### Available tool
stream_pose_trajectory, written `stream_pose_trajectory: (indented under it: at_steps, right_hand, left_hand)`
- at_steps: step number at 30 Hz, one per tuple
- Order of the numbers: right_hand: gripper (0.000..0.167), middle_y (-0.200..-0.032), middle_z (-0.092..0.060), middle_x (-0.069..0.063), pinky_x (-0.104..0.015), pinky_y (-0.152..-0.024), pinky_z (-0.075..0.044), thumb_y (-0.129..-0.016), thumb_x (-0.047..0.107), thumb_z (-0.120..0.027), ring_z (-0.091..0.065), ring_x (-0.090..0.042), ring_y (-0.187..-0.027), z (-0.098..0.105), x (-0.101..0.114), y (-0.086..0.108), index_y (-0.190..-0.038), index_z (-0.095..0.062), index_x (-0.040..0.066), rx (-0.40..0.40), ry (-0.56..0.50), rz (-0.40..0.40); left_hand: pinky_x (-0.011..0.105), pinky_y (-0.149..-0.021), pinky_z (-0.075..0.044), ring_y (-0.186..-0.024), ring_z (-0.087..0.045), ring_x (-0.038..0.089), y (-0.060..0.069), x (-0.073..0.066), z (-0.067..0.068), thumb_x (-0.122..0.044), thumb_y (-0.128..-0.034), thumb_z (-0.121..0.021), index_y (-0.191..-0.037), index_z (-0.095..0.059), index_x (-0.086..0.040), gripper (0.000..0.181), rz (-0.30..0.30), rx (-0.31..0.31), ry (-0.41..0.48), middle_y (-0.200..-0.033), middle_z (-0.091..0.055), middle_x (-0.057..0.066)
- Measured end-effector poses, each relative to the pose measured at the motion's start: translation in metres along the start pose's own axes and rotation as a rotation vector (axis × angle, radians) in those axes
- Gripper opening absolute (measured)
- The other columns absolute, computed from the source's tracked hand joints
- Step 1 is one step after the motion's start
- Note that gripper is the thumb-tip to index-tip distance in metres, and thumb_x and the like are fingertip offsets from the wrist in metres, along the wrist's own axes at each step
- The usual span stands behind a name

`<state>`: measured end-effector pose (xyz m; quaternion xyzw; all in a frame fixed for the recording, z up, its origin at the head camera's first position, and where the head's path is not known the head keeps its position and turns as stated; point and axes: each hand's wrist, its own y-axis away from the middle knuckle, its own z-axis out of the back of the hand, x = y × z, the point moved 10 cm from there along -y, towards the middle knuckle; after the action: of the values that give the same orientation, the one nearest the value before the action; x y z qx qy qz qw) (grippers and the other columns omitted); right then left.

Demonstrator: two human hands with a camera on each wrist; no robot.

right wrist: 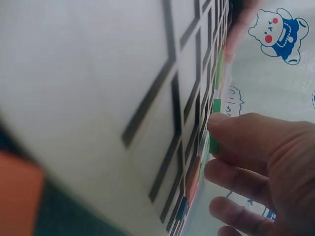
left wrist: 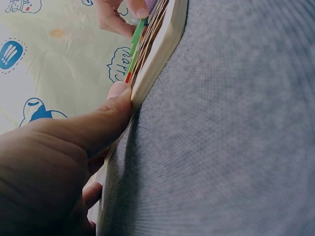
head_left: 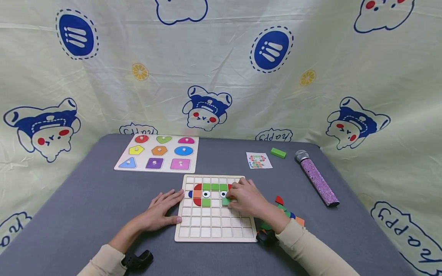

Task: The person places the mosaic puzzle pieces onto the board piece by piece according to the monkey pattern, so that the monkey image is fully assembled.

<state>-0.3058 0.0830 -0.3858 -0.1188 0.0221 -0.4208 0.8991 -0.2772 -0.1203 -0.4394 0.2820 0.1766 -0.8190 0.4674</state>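
A white gridded puzzle board (head_left: 215, 240) lies in the middle of the table, tiles filling some upper cells: red rounded corners, green squares (head_left: 215, 187), orange squares, a blue piece and two eye tiles (head_left: 206, 194). My left hand (head_left: 161, 211) rests along the board's left edge, fingers extended; in the left wrist view its thumb (left wrist: 115, 98) touches the rim. Over the upper right cells, my right hand (head_left: 249, 197) pinches a green square tile (right wrist: 215, 105) between thumb and fingers. That tile stands tilted against the grid in the right wrist view. The right hand covers some cells.
Loose coloured tiles (head_left: 279, 200) lie right of the board, partly under the right forearm. Behind are a pattern card (head_left: 259, 166), a green block (head_left: 278, 153) and a shape puzzle board (head_left: 165, 156). A glittery purple microphone (head_left: 319, 180) lies at the far right.
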Motion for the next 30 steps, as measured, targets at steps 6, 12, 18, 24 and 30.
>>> stream_pose_trajectory:
  at_steps: [6,12,18,24,30]
  right_hand:
    - [0.016,-0.087,-0.065,0.006,-0.027,-0.069,-0.025,-0.075,0.025,-0.078,-0.040,-0.012,-0.079,-0.003,0.001,-0.001,-0.090,-0.075,0.021,0.014,0.001,0.004]
    - [0.019,-0.090,-0.066,0.006,-0.027,-0.069,-0.025,-0.075,0.029,-0.077,-0.041,-0.012,-0.079,-0.004,0.004,-0.001,-0.092,-0.075,0.022,0.023,0.023,0.022]
    - [0.021,-0.092,-0.066,0.006,-0.028,-0.069,-0.025,-0.075,0.032,-0.078,-0.041,-0.012,-0.078,-0.005,0.005,-0.001,-0.093,-0.075,0.023,0.033,0.035,0.030]
    - [0.017,-0.089,-0.065,0.007,-0.029,-0.070,-0.027,-0.076,0.030,-0.077,-0.041,-0.012,-0.079,-0.005,0.002,0.001,-0.091,-0.075,0.022,0.016,0.022,0.023]
    - [0.018,-0.090,-0.065,0.005,-0.030,-0.070,-0.028,-0.075,0.027,-0.078,-0.043,-0.013,-0.082,0.005,-0.020,0.010,-0.092,-0.075,0.020,0.005,-0.025,-0.059]
  left_hand:
    - [0.065,-0.111,-0.002,-0.144,-0.016,0.041,0.000,0.000,0.000,-0.042,-0.0858,-0.065,-0.146,-0.034,-0.007,0.076,0.000,-0.001,-0.007,-0.154,-0.031,0.013]
    - [0.065,-0.112,-0.002,-0.144,-0.015,0.041,0.000,0.001,0.000,-0.043,-0.0861,-0.064,-0.147,-0.034,-0.009,0.076,0.008,0.002,-0.005,-0.155,-0.030,0.012]
    - [0.065,-0.111,-0.001,-0.144,-0.016,0.041,0.000,0.001,0.000,-0.043,-0.0872,-0.063,-0.147,-0.033,-0.008,0.075,0.008,0.004,-0.006,-0.155,-0.030,0.012]
    - [0.065,-0.111,-0.001,-0.144,-0.015,0.041,-0.001,0.002,-0.001,-0.044,-0.0866,-0.063,-0.147,-0.034,-0.008,0.076,0.019,0.004,-0.003,-0.155,-0.030,0.012]
    - [0.064,-0.112,0.000,-0.144,-0.015,0.040,-0.001,0.004,-0.002,-0.043,-0.0866,-0.064,-0.147,-0.033,-0.009,0.076,0.023,0.006,-0.003,-0.155,-0.029,0.011]
